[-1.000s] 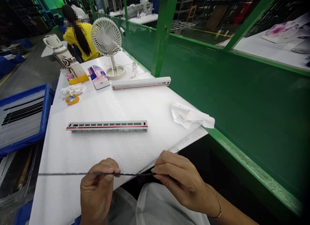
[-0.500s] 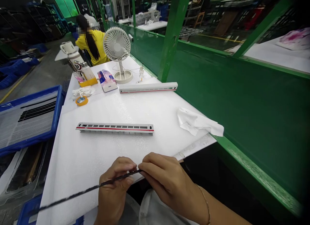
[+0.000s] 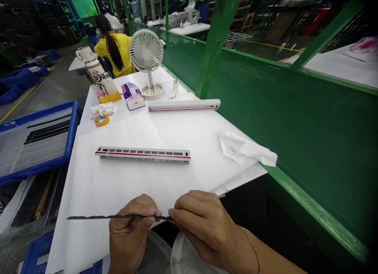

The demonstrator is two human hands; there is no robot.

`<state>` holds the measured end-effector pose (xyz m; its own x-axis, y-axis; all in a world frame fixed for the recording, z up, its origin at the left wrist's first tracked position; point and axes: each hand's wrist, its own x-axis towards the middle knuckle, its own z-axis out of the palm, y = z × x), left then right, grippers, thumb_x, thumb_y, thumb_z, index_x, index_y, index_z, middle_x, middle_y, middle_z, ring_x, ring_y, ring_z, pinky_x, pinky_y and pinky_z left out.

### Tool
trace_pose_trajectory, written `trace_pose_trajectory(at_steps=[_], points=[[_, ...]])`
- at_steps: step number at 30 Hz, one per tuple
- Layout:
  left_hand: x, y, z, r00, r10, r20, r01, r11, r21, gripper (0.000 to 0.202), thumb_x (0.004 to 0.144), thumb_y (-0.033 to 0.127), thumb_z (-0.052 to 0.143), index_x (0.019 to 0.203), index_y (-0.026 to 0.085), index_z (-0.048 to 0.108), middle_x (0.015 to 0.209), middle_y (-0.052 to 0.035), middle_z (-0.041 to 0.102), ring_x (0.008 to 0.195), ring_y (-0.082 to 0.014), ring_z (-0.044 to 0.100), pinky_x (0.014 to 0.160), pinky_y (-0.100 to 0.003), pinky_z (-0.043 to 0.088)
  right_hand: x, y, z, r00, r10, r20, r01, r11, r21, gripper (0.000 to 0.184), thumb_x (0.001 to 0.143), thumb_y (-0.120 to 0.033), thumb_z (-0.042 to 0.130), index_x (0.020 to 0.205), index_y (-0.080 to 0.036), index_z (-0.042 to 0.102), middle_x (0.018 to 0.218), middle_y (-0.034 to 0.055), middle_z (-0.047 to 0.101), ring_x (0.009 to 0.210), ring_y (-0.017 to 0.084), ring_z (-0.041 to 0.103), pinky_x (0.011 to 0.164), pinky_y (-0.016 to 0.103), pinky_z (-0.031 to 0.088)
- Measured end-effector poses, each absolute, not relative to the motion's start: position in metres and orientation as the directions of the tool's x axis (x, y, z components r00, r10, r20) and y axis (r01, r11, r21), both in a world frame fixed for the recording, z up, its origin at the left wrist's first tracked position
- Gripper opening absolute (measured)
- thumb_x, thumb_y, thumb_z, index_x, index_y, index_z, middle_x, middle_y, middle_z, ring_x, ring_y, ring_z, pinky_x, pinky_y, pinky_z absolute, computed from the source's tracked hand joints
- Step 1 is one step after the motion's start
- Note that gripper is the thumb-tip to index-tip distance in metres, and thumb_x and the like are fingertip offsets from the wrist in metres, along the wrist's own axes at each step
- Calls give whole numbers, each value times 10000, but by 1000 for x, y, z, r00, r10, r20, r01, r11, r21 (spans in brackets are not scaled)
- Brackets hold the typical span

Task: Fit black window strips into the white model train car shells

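Note:
A thin black strip (image 3: pixel 97 217) lies almost level across my two hands near the table's front edge. My left hand (image 3: pixel 131 230) pinches it between thumb and fingers, with its long free part reaching out to the left. At the strip's right end, the fingertips of my right hand (image 3: pixel 203 223) are closed on it, close beside the left thumb. Beyond the hands, a white model train car body (image 3: pixel 143 152) with a red stripe and a row of windows rests on the white foam sheet (image 3: pixel 118 183). A second such car body (image 3: pixel 184 105) lies farther back.
A blue crate (image 3: pixel 72 128) at left holds black strips. A fan (image 3: pixel 147 53), orange tape roll (image 3: pixel 102 120), tissue pack (image 3: pixel 132 96) and bottles stand at the back. A white cloth (image 3: pixel 246 148) lies by the green belt (image 3: pixel 295 120). A person in yellow (image 3: pixel 121 53) sits beyond.
The strip's left end has swung up and away, so the strip went from slanting to almost level. My left hand has turned and shifted slightly left. The car bodies stay on the table.

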<state>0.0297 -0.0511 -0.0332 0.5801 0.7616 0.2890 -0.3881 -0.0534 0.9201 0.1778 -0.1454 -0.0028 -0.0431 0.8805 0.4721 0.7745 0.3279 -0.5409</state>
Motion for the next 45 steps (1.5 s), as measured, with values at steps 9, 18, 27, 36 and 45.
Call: trace_pose_trajectory(at_steps=[9, 18, 27, 36, 45], points=[[27, -46, -33, 604, 718, 345, -398, -102, 912, 173, 753, 84, 651, 865, 205, 703, 743, -58, 675, 693, -170, 576, 612, -305, 476, 187, -150, -4, 49, 906, 421, 690, 275, -670, 147, 867, -130, 513, 995, -138, 584, 836, 51, 589, 720, 124, 536, 606, 238, 407], [19, -50, -38, 614, 766, 188, -363, 63, 929, 178, 801, 201, 628, 973, 234, 659, 808, -44, 696, 773, -180, 613, 645, -298, 517, 186, -149, -2, -8, 862, 506, 790, 316, -526, 194, 845, -44, 414, 846, -132, 587, 675, 46, 550, 597, 140, 447, 549, 281, 354], [26, -50, -34, 611, 746, 266, -400, 2, 916, 103, 797, 157, 622, 853, 219, 683, 720, -44, 666, 685, -156, 566, 615, -290, 481, 179, -149, -1, -29, 883, 468, 740, 333, -584, 185, 884, -68, 396, 864, -133, 567, 718, 45, 540, 629, 128, 471, 555, 246, 373], [28, -48, -36, 609, 756, 242, -406, 34, 913, 117, 804, 129, 604, 853, 214, 667, 731, -41, 650, 703, -146, 552, 625, -271, 465, 184, -142, -1, -30, 941, 336, 646, 275, -712, 138, 900, -148, 437, 932, -129, 570, 799, 58, 546, 686, 131, 480, 585, 242, 392], [25, -49, -39, 667, 735, 122, -356, 171, 919, 120, 829, 240, 596, 934, 223, 653, 808, -37, 681, 759, -151, 592, 677, -275, 499, 186, -143, 1, -85, 918, 386, 749, 315, -583, 228, 860, -52, 372, 774, -115, 574, 670, 29, 462, 584, 126, 380, 516, 263, 290]])
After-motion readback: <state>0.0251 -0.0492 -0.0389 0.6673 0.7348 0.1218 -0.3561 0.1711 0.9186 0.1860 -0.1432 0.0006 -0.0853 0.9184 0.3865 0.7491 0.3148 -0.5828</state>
